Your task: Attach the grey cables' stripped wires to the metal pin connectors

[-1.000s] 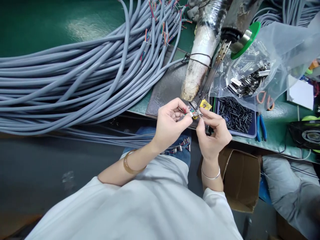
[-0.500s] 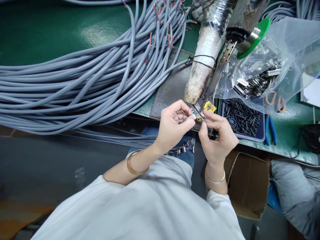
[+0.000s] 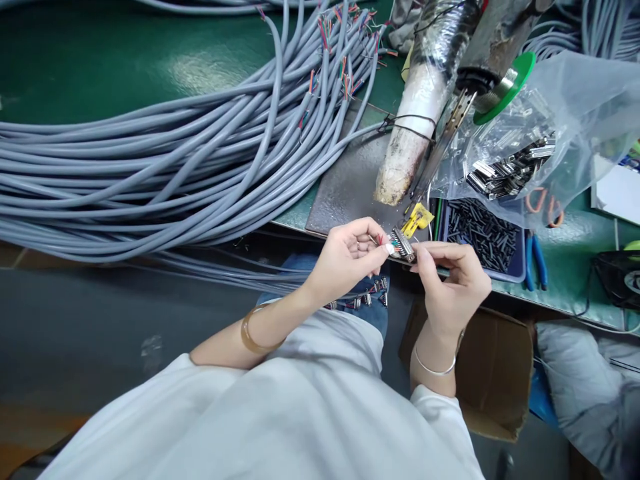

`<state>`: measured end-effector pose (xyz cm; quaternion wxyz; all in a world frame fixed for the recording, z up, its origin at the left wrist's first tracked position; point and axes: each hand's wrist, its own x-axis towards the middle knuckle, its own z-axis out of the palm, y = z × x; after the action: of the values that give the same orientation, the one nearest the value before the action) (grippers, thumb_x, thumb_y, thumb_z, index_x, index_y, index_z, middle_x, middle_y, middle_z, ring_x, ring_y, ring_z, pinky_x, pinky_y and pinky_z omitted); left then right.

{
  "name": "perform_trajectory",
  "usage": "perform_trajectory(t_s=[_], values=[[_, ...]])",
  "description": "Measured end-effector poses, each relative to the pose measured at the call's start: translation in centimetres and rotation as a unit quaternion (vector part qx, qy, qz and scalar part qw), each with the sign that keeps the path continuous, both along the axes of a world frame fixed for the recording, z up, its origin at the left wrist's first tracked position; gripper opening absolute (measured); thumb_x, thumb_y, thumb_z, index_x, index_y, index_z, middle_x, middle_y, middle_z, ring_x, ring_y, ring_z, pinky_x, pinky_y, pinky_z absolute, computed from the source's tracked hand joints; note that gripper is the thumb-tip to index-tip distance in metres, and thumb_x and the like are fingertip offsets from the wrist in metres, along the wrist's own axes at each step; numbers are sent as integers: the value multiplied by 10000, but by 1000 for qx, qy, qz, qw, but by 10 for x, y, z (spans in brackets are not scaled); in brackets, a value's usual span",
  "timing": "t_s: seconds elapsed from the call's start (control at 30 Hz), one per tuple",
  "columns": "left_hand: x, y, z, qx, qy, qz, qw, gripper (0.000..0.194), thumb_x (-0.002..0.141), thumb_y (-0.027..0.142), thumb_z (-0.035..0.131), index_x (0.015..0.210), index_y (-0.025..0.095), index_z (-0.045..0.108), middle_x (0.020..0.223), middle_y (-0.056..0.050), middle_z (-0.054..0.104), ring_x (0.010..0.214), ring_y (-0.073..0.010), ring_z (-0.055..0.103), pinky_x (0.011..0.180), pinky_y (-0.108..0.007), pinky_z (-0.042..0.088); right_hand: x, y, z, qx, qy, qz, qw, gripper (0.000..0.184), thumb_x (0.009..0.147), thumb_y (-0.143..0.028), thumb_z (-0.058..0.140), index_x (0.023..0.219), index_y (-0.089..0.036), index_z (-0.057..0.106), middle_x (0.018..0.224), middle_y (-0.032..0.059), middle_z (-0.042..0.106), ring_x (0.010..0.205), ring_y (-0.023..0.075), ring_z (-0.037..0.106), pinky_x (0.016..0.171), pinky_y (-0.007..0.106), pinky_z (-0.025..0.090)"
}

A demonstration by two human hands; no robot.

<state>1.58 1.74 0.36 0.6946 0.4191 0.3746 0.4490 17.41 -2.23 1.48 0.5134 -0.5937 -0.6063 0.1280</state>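
My left hand (image 3: 345, 259) is closed, its thumb and fingers pinching the thin coloured wires (image 3: 395, 247) of a cable end. Those wires run to the pin side of a metal multi-pin connector (image 3: 403, 244). The near right end of that connector sits between the thumb and fingers of my right hand (image 3: 453, 283), also closed. Just beyond lies the tip of a soldering iron (image 3: 443, 140), slanting down over a dark metal plate (image 3: 345, 193). A stained yellow piece (image 3: 418, 219) is beside the tip.
Grey cables (image 3: 190, 167) with stripped ends fill the left bench. To the right are a green solder spool (image 3: 510, 87), a plastic bag (image 3: 575, 113) of connectors, a bin (image 3: 523, 257) of black tubes, and blue-handled pliers (image 3: 536, 263). Wired connectors (image 3: 367, 299) hang by my lap; a cardboard box (image 3: 495, 373) stands below.
Both hands have drawn the connector down toward me, away from the soldering iron's tip. My right hand has moved rightward to the connector's end. The view has shifted slightly.
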Motion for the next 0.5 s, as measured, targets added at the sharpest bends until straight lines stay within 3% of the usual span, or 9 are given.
perform_trajectory(t_s=[0.13,0.27,0.37,0.5], values=[[-4,-4,1,-14,-24,-42,999,206,734,184,790,767,147,590,581,44,601,464,-45,542,478,-143,466,-2,-5,15,4,-39,69,997,144,844,-123,737,780,-215,646,958,11,795,685,111,679,538,241,470],[-5,-5,-2,-9,-36,-46,998,229,715,185,813,775,148,595,591,41,605,483,-52,557,494,-149,484,-7,-6,17,-5,-140,122,983,141,882,-98,687,830,-215,629,901,-5,759,663,81,634,541,216,465],[-3,-5,-5,-10,-44,-19,999,236,699,169,817,750,152,587,586,41,607,458,-50,546,469,-149,470,-8,-4,10,37,-175,70,981,142,884,-97,681,846,-214,611,857,-5,719,722,99,669,568,211,501],[-3,-2,-6,-3,-32,37,999,220,692,144,792,717,157,573,596,41,609,441,-39,517,434,-142,433,-4,-5,4,131,-55,-58,988,88,895,-154,681,908,-216,619,796,-25,683,515,79,611,411,203,449]])
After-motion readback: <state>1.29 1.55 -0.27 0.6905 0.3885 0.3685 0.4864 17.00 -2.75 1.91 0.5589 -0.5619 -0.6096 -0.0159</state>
